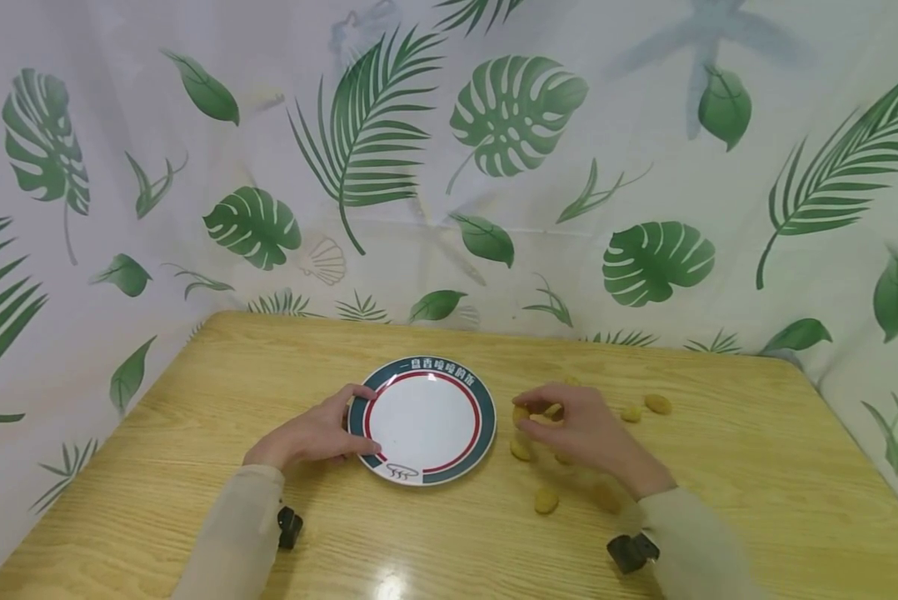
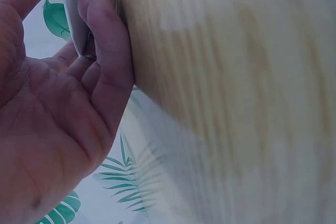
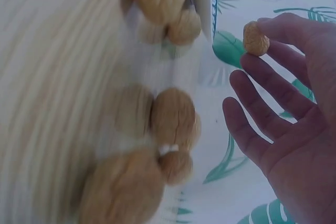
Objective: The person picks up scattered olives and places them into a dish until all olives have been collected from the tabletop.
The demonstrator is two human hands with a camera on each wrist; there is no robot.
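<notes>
A round white plate (image 1: 422,421) with a dark blue-green rim, a red ring and printed characters lies on the wooden table. My left hand (image 1: 321,429) grips its left edge, thumb on the near side of the rim; in the left wrist view, fingers curl under the plate's edge (image 2: 79,9). Right of the plate, my right hand (image 1: 580,421) pinches a small wrinkled yellow-brown piece, like dried fruit (image 3: 255,39), between thumb and index finger. The other fingers of that hand are spread. Beneath and around it lie several similar pieces (image 1: 546,500), some partly hidden by the hand.
Two more yellow-brown pieces (image 1: 657,404) lie farther right on the wooden table (image 1: 329,542). Behind the table's far edge hangs a white curtain (image 1: 419,275) with green leaf prints, which also runs along both sides. Each wrist wears a small black camera (image 1: 290,527).
</notes>
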